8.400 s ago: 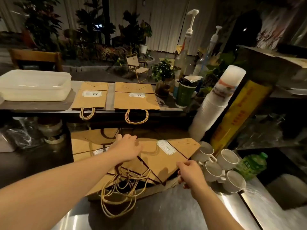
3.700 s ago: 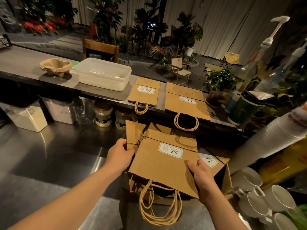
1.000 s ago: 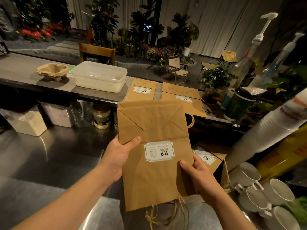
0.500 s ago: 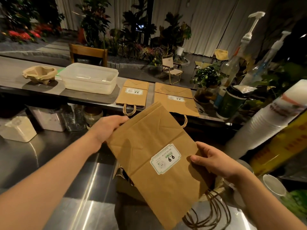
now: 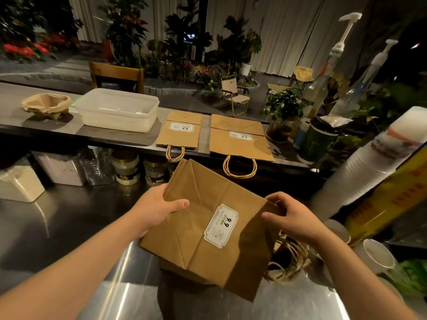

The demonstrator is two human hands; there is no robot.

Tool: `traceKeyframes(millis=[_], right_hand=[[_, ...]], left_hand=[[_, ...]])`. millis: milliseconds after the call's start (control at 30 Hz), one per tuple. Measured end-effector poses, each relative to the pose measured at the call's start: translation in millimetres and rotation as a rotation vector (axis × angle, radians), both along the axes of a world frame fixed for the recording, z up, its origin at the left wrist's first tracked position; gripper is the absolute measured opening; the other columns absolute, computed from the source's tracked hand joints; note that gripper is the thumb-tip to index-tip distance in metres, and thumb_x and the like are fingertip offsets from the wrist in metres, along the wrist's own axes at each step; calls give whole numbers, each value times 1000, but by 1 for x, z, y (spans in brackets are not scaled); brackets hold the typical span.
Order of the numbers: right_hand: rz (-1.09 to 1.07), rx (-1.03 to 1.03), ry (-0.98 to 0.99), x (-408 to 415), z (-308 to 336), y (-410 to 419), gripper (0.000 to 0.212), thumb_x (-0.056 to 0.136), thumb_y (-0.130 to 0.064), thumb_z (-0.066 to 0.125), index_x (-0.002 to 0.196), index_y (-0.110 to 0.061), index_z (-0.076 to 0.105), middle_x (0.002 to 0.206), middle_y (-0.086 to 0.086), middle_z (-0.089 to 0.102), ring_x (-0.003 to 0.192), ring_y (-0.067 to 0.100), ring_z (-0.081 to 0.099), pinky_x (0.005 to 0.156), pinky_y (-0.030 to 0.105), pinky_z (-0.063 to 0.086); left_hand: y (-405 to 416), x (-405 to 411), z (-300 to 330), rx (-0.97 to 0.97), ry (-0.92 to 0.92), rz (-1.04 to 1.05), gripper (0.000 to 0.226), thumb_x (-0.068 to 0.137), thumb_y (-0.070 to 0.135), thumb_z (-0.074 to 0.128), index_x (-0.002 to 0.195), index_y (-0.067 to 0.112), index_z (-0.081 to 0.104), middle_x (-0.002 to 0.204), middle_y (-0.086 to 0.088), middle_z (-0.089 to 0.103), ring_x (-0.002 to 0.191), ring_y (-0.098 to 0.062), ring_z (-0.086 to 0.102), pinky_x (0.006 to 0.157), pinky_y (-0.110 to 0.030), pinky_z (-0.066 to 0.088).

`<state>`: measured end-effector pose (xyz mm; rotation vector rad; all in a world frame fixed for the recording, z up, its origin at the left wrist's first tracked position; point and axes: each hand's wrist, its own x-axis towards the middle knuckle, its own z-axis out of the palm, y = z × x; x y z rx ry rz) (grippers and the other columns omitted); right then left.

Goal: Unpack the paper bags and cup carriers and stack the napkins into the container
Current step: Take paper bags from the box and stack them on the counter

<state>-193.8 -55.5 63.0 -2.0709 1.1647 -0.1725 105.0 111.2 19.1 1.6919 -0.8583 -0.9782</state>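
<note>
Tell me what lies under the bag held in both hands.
Under the held bag, the edge of another brown bag shows, and twine handles stick out at right on the steel counter. How many bags lie beneath is hidden.

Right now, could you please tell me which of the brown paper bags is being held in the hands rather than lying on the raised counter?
The nearest bag, tilted, label sideways, gripped by the left hand and right hand. The other two lie flat on the counter.

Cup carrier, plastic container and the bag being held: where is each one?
cup carrier [image 5: 46, 106], head view, on its pulp rim.
plastic container [image 5: 115, 120], head view, on its front wall.
held paper bag [image 5: 196, 227], head view, on its flat front.
</note>
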Motion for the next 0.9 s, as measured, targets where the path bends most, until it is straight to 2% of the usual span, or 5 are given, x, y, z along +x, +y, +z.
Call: traceKeyframes(millis=[200,367,533,767,900], right_hand=[[-100,212,11,-20,-21,1,69,78,-66,67,133,-29,48,131,-8,58,109,11,61,80,23,53],[-199,351,-222,-15,-28,14,64,81,-57,61,137,-29,46,121,-7,59,105,13,60,83,28,52],[-237,345,-303,-14,-36,15,64,87,-51,64,144,-30,45,130,0,60,112,23,62,99,46,54],[-168,275,-231,-18,-25,-6,47,88,-22,77,128,-26,52,122,3,63,107,19,66,87,31,55],[-77,93,-156,-11,-2,-21,63,81,-53,70,137,-37,46,125,-12,55,117,14,58,96,33,51]], left_hand=[[7,4,-7,5,119,6,53,78,43,77,127,30,61,114,3,77,106,-23,74,99,-53,56],[2,-5,-15,26,117,0,47,92,44,70,134,33,54,120,4,72,109,-20,71,94,-43,57],[-2,-13,-16,35,25,16,48,86,51,70,128,39,50,117,11,68,106,-13,66,79,-30,54],[-13,-6,1,57,-19,-1,38,91,43,71,124,40,55,118,9,70,108,-18,67,89,-40,53],[-23,-4,18,40,-66,-84,27,92,38,72,108,46,51,113,13,69,102,-11,67,77,-28,53]])
